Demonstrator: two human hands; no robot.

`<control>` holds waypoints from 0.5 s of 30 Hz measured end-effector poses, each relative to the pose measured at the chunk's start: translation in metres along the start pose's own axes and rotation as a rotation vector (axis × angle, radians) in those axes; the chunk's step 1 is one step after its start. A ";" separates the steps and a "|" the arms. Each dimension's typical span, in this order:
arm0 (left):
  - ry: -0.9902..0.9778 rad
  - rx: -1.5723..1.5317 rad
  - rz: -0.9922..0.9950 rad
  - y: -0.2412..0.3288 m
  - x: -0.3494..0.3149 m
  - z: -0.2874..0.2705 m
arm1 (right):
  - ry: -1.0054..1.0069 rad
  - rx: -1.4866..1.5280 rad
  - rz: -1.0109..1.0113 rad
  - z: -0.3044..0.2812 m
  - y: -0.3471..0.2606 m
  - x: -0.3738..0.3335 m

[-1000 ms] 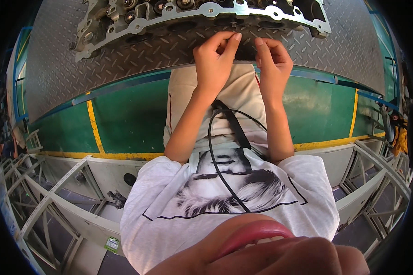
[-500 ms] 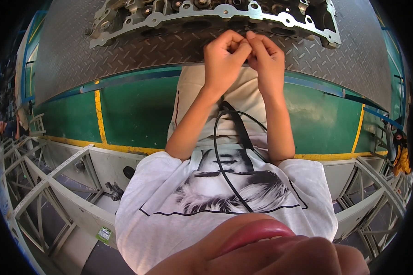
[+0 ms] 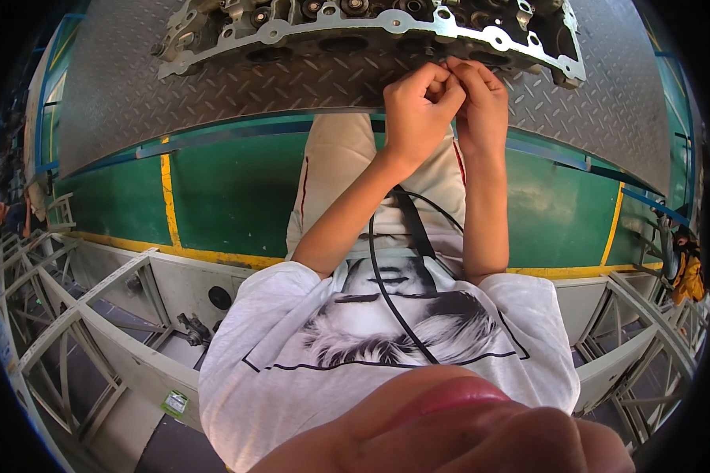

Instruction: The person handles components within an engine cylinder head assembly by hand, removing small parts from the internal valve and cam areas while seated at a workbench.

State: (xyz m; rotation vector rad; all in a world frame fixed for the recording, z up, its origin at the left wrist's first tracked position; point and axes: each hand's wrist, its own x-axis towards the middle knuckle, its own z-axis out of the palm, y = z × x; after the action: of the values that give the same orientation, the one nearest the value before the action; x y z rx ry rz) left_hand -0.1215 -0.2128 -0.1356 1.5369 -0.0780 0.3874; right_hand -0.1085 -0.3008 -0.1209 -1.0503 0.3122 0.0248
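Observation:
A metal engine cylinder head [image 3: 394, 24] lies on the diamond-plate tabletop [image 3: 237, 91] at the far side, its machined rim facing up. My left hand [image 3: 422, 110] is closed in a pinch just in front of its near side, right of the middle. Beside it, fingertips meeting those of the left, my right hand [image 3: 481, 98] is pinched closed as well. Whatever the fingertips hold, if anything, is too small and hidden to make out. Open bores and bolts show in the casting beyond my hands.
Blue bars [image 3: 213, 140] run along the table's near edge. Green floor with yellow lines [image 3: 170, 197] lies below. Pale metal frames [image 3: 95, 315] stand behind me at both sides. A black cable [image 3: 379, 276] hangs down my front. Other people are at the far left and right [image 3: 686, 272].
Both hands have moved a little to the right along the cylinder head's near side, still pinched together. My legs show farther apart beneath them.

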 end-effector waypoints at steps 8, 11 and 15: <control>0.011 0.221 0.097 -0.006 -0.017 -0.023 | -0.094 -0.459 -0.156 0.004 0.006 -0.012; 0.066 0.210 0.069 -0.003 -0.017 -0.032 | -0.140 -0.443 -0.164 0.016 0.011 -0.012; 0.111 0.254 0.101 0.002 -0.017 -0.044 | -0.157 -0.366 -0.147 0.029 0.020 -0.019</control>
State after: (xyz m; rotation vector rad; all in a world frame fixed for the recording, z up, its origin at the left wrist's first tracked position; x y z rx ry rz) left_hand -0.1464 -0.1728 -0.1403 1.7626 -0.0202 0.5793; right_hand -0.1230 -0.2637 -0.1193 -1.4233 0.0871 0.0332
